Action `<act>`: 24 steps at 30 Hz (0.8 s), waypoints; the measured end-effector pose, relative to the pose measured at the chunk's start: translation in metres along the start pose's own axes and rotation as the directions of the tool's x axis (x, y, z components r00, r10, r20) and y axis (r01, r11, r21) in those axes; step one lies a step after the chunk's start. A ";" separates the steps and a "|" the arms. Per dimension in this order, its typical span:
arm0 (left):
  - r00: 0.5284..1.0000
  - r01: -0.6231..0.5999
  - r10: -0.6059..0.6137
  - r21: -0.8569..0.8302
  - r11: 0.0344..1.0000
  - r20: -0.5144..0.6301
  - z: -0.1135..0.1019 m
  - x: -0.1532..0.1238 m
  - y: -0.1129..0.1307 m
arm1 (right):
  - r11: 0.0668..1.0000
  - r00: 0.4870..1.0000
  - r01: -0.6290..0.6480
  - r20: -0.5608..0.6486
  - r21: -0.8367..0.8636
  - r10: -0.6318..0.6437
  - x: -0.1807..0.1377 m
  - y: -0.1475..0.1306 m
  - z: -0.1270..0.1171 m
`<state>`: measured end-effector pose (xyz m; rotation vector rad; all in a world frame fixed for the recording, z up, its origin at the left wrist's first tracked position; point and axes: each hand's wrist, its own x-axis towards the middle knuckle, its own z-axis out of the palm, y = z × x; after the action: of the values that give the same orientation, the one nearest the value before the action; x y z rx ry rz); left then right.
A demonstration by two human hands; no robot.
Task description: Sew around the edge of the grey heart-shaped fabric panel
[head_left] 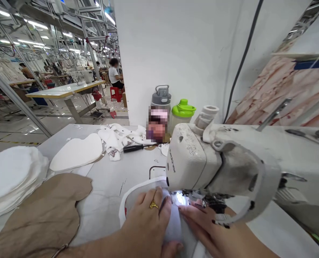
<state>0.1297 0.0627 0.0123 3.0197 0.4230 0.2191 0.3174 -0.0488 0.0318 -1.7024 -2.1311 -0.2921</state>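
Note:
My left hand [145, 218], with a gold ring, presses on a white fabric piece [145, 191] with a bound edge beside the needle of a white industrial sewing machine [194, 165]. My right hand [199, 224] lies on the same fabric, under the machine's head, close to the lit needle area. The presser foot and needle are partly hidden by the machine and my fingers. To the left lie a stack of white padded cut pieces [11, 179], a tan heart-shaped pattern piece [41, 215] and a single white padded piece [77, 152].
On the white worktable [108, 190] lie crumpled printed white fabric [118, 139] and a black-handled screwdriver [132, 148]. Bottles [160, 98] stand against the white wall [170, 46]. A seated co-worker [113, 73] is far down the aisle. Pink-patterned fabric [280, 89] hangs at right.

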 end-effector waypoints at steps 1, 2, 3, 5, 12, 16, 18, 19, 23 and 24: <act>1.000 0.013 -0.012 -0.009 1.000 0.024 -0.001 0.001 0.001 | 1.000 1.000 -0.003 -0.013 -0.009 0.003 0.000 0.000 0.000; 0.999 0.020 -0.019 -0.021 1.000 0.045 -0.002 0.002 0.001 | 1.000 1.000 -0.009 -0.022 -0.019 0.008 0.001 0.000 0.001; 0.998 0.028 -0.026 -0.035 0.999 0.062 -0.003 0.003 0.002 | 1.000 0.999 -0.014 -0.033 -0.028 0.013 0.001 0.000 0.002; 0.996 0.039 -0.033 -0.063 0.997 0.089 -0.006 0.004 0.002 | 0.999 0.999 -0.017 -0.040 -0.034 0.015 0.000 0.000 0.005; 0.995 0.060 -0.049 -0.119 0.991 0.091 -0.011 0.003 -0.002 | 0.998 0.998 -0.037 -0.048 -0.051 0.035 0.001 -0.002 0.008; 1.000 -0.005 0.006 -0.149 0.989 0.010 -0.015 0.004 -0.006 | 0.998 0.995 -0.011 -0.102 -0.067 0.004 0.006 -0.004 0.004; 0.992 -0.124 0.121 -0.122 0.985 -0.028 -0.015 0.005 -0.007 | 0.998 0.997 -0.014 -0.080 -0.060 0.009 0.006 -0.003 0.005; 0.982 -0.185 0.181 -0.087 0.979 -0.051 -0.012 0.006 -0.007 | 0.998 0.998 -0.011 -0.061 -0.056 0.008 0.005 -0.003 0.006; 0.933 -0.290 0.308 0.119 0.950 -0.184 0.012 0.013 -0.005 | 0.999 1.000 -0.007 -0.017 -0.039 0.006 -0.003 0.001 0.011; 0.929 -0.276 0.306 0.161 0.947 -0.207 0.019 0.015 -0.004 | 0.999 1.000 -0.015 -0.010 -0.036 0.015 -0.006 0.003 0.012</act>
<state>0.1457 0.0692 -0.0052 3.1860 -0.0055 0.5894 0.3188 -0.0486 0.0184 -1.7327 -2.1176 -0.3358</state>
